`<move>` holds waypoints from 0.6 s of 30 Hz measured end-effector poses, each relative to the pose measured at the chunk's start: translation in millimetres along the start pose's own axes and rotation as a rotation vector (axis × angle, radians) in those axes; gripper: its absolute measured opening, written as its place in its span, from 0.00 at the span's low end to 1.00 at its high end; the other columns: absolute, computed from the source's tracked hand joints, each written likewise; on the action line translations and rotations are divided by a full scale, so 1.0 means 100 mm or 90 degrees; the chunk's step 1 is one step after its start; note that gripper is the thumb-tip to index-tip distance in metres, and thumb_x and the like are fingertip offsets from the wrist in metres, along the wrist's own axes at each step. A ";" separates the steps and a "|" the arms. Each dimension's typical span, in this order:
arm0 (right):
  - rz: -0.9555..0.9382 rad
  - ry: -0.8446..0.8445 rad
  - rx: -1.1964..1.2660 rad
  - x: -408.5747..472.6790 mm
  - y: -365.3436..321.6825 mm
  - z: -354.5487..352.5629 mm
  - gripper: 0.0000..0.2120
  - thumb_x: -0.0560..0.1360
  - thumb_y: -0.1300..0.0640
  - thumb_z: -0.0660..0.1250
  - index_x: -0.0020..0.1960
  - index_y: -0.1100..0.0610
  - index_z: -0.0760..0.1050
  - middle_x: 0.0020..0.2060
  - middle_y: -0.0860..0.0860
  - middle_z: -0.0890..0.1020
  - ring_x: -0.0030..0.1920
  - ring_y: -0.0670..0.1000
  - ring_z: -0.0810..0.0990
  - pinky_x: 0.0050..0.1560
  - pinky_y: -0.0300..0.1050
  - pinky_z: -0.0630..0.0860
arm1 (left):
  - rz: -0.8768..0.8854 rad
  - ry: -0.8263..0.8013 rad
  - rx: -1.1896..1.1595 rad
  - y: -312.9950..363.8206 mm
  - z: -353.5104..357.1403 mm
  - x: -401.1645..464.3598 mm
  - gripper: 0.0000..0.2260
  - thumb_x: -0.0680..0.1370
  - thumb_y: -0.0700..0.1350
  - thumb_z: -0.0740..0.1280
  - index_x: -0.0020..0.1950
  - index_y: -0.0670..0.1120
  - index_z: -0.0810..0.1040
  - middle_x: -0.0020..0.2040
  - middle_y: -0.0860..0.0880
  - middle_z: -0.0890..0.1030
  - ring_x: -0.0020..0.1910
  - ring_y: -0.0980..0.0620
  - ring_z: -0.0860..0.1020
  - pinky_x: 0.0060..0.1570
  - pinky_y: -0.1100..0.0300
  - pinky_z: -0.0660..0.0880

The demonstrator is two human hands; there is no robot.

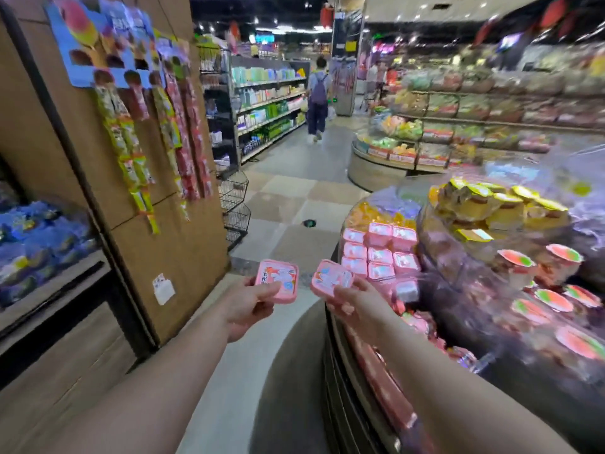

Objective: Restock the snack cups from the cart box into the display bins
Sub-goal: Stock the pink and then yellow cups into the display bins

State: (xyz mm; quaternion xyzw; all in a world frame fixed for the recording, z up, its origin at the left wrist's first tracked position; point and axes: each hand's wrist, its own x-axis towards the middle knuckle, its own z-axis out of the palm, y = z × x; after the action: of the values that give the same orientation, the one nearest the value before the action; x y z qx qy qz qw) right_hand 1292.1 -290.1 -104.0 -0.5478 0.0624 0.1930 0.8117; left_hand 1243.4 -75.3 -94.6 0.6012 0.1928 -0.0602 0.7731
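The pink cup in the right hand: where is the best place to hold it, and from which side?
Hold the right cup by its near rim and short sides, coming from below and behind, as the right hand does now. It is a flat, rounded rectangle with a soft printed lid facing up, so a grip on the edges likely spares the lid.

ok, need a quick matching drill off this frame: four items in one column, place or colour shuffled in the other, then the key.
Items
1. pink cup in left hand
2. pink cup in right hand
3. yellow-lidded cups
4. hanging snack strips

Descriptions
A. piled on the upper tier of the round display
B. on the brown panel at left
C. held over the floor, left of the display
D. held at the display's edge, beside the stacked pink cups

Pairs: 1-C, 2-D, 3-A, 4-B
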 end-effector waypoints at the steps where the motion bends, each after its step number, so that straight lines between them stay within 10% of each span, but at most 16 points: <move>1: -0.009 0.033 0.019 0.15 0.00 0.08 0.13 0.75 0.73 0.61 0.57 0.61 0.74 0.38 0.55 0.84 0.37 0.54 0.78 0.39 0.44 0.72 | -0.009 -0.025 0.012 0.12 -0.07 0.20 0.10 0.75 0.37 0.70 0.55 0.41 0.78 0.45 0.43 0.82 0.37 0.52 0.75 0.40 0.60 0.73; 10: -0.132 0.408 0.169 1.06 -0.38 -0.13 0.19 0.75 0.71 0.62 0.59 0.52 0.67 0.40 0.59 0.78 0.29 0.53 0.78 0.23 0.38 0.74 | -0.056 -0.242 0.078 0.74 0.51 1.72 0.06 0.76 0.36 0.68 0.52 0.41 0.77 0.39 0.46 0.82 0.29 0.56 0.76 0.38 0.62 0.69; 18: -0.147 0.614 0.210 2.07 -0.72 -0.88 0.19 0.73 0.71 0.61 0.63 0.63 0.71 0.49 0.64 0.77 0.33 0.55 0.76 0.22 0.40 0.75 | -0.039 -0.334 0.145 1.07 1.15 2.78 0.06 0.76 0.36 0.67 0.52 0.41 0.78 0.35 0.48 0.84 0.29 0.56 0.77 0.37 0.61 0.68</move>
State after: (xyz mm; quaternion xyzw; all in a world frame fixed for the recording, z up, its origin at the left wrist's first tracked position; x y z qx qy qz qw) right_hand 1519.4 -343.0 -140.9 -0.4426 0.3978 -0.1846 0.7822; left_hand 1559.2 -117.1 -77.2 0.6419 -0.0037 -0.2583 0.7219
